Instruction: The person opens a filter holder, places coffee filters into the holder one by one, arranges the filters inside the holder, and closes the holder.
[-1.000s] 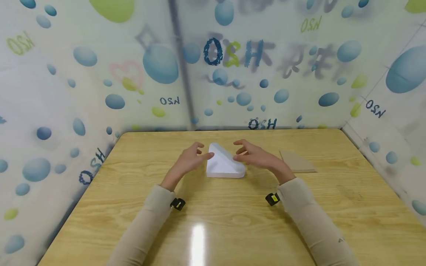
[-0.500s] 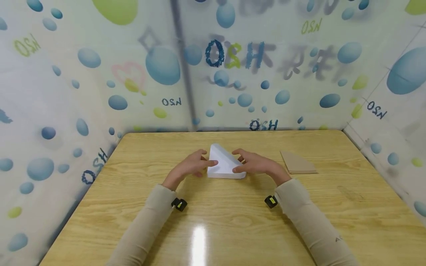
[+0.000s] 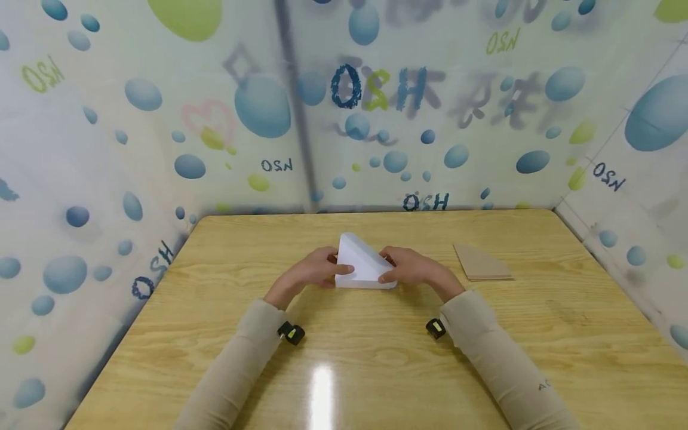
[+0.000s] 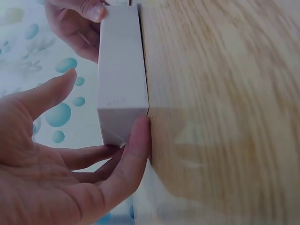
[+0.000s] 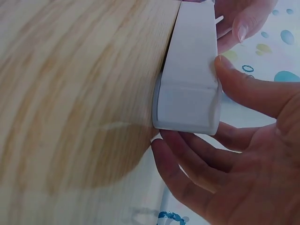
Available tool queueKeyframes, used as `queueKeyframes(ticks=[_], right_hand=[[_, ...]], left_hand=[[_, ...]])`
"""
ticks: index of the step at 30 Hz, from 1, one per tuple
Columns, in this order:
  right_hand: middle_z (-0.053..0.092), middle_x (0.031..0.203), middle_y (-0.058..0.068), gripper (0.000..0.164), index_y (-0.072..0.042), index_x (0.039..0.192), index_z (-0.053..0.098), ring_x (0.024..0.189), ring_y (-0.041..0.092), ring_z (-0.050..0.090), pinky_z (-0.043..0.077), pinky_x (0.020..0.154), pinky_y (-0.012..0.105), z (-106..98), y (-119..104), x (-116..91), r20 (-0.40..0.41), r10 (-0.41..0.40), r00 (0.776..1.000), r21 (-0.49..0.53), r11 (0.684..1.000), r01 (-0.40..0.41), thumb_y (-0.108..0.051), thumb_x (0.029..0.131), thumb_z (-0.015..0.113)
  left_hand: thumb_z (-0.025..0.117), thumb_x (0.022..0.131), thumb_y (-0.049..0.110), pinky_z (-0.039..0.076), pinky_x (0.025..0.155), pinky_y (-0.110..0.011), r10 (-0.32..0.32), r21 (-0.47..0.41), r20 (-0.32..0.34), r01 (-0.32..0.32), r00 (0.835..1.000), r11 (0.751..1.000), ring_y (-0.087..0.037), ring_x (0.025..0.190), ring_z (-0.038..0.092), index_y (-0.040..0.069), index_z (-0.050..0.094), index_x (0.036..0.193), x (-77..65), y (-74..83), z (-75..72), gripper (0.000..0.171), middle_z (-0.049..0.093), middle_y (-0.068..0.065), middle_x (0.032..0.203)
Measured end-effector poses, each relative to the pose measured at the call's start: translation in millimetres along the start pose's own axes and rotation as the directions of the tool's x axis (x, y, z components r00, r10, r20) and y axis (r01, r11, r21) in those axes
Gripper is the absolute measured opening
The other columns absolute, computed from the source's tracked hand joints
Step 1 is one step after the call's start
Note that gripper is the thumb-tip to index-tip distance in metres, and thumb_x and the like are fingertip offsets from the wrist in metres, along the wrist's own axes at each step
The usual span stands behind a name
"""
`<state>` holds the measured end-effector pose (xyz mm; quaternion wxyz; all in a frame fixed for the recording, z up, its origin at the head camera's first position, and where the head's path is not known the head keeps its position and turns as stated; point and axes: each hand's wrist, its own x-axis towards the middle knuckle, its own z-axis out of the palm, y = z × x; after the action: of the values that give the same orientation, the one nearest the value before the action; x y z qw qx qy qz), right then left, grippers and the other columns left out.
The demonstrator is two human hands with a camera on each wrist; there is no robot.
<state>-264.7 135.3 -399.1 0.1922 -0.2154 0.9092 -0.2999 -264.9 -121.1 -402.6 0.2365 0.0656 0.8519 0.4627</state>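
A white triangular box lies on the wooden table, its low side wall facing me. My left hand is at its left side. In the left wrist view, the fingertips touch the box's end wall, while the thumb stands apart from the top face. On the opposite side, my right hand holds the rounded right corner. The right wrist view has its thumb on the box's upper edge and the fingers curled round the end. The box's far side is partly hidden.
A flat brown wedge-shaped piece, apparently cardboard, lies to the right of the box. The wooden table ends at the back against a wall patterned with blue and green drops.
Both hands have come down and inward from above the box to its two sides. The right hand has taken hold of its corner. The box has stayed in place.
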Motion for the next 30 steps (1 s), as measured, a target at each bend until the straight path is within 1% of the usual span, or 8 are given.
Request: queueKeyframes(ticks=[3, 8, 12, 16, 20, 24, 26, 30], right_hand=[[0.063, 0.135, 0.018, 0.052, 0.002, 0.136, 0.054, 0.116, 0.028, 0.058, 0.047, 0.108, 0.049, 2.2, -0.3, 2.5, -0.012, 0.017, 1.0, 0.004, 1.0, -0.017, -0.022, 0.095, 0.075], [0.063, 0.135, 0.018, 0.051, 0.001, 0.135, 0.054, 0.116, 0.027, 0.059, 0.048, 0.108, 0.048, 3.3, -3.4, 2.5, -0.025, 0.038, 0.999, 0.012, 0.999, -0.038, -0.019, 0.095, 0.076], [0.063, 0.135, 0.017, 0.052, 0.0, 0.136, 0.053, 0.117, 0.027, 0.059, 0.048, 0.108, 0.048, 4.2, -6.6, 0.3, -0.037, 0.046, 0.998, 0.022, 0.999, -0.046, -0.018, 0.094, 0.077], [0.063, 0.132, 0.016, 0.053, 0.0, 0.134, 0.052, 0.113, 0.025, 0.058, 0.049, 0.105, 0.045, 4.3, -8.5, -1.2, -0.05, 0.052, 0.997, 0.013, 0.999, -0.052, -0.018, 0.092, 0.079], [0.063, 0.127, 0.014, 0.052, -0.003, 0.13, 0.05, 0.108, 0.024, 0.056, 0.048, 0.1, 0.043, 3.8, -8.5, -2.0, -0.051, 0.045, 0.998, 0.006, 0.999, -0.045, -0.017, 0.091, 0.081], [0.061, 0.13, 0.016, 0.054, -0.005, 0.13, 0.048, 0.112, 0.026, 0.057, 0.047, 0.103, 0.044, 3.4, -8.4, -2.3, -0.045, 0.017, 0.999, 0.012, 1.0, -0.016, -0.016, 0.09, 0.082], [0.06, 0.133, 0.016, 0.055, -0.005, 0.13, 0.046, 0.115, 0.027, 0.057, 0.047, 0.104, 0.045, 3.4, -8.7, -2.3, -0.043, 0.008, 0.999, 0.016, 1.0, -0.008, -0.016, 0.09, 0.082], [0.06, 0.134, 0.017, 0.057, -0.006, 0.13, 0.045, 0.117, 0.028, 0.057, 0.048, 0.103, 0.045, 3.7, -9.9, -2.0, -0.046, 0.006, 0.999, 0.019, 1.0, -0.005, -0.015, 0.088, 0.083]], left_hand=[[0.072, 0.097, 0.033, 0.058, 0.08, -0.033, 0.005, -0.008, -0.006, -0.005, 1.0, 1.0, -0.022, 0.104, 0.063, 0.007, 0.062, 0.131, -0.9, -1.2, 0.9, 0.044, 0.064, -0.013, 0.125], [0.071, 0.098, 0.034, 0.055, 0.079, -0.031, 0.032, -0.001, -0.018, -0.032, 0.999, 0.999, -0.019, 0.1, 0.063, 0.007, 0.066, 0.13, -2.1, 0.2, 2.1, 0.041, 0.067, -0.011, 0.122], [0.071, 0.098, 0.032, 0.057, 0.082, -0.034, 0.051, -0.009, -0.036, -0.052, 0.998, 0.999, -0.019, 0.098, 0.064, 0.006, 0.067, 0.128, -2.1, 0.9, 2.2, 0.04, 0.068, -0.011, 0.119], [0.071, 0.099, 0.029, 0.06, 0.089, -0.038, 0.061, -0.031, -0.061, -0.063, 0.996, 0.998, -0.02, 0.099, 0.066, 0.004, 0.067, 0.128, -3.2, 2.1, 1.3, 0.039, 0.067, -0.013, 0.121], [0.069, 0.099, 0.016, 0.059, 0.093, -0.042, 0.061, -0.057, -0.1, -0.067, 0.993, 0.996, -0.026, 0.103, 0.067, -0.002, 0.058, 0.133, -5.5, 3.0, 0.8, 0.04, 0.062, -0.021, 0.127], [0.068, 0.097, 0.002, 0.06, 0.093, -0.043, 0.075, -0.093, -0.13, -0.087, 0.989, 0.992, -0.034, 0.106, 0.069, -0.007, 0.049, 0.133, -5.8, 1.3, 0.2, 0.041, 0.056, -0.029, 0.133], [0.068, 0.096, -0.002, 0.06, 0.093, -0.044, 0.079, -0.119, -0.131, -0.095, 0.988, 0.988, -0.038, 0.109, 0.069, -0.008, 0.047, 0.132, -5.4, 0.6, 0.1, 0.043, 0.056, -0.031, 0.136], [0.068, 0.095, -0.004, 0.06, 0.092, -0.045, 0.082, -0.124, -0.134, -0.099, 0.988, 0.987, -0.039, 0.114, 0.067, -0.006, 0.045, 0.133, -5.0, 0.1, -0.3, 0.045, 0.057, -0.032, 0.137]])
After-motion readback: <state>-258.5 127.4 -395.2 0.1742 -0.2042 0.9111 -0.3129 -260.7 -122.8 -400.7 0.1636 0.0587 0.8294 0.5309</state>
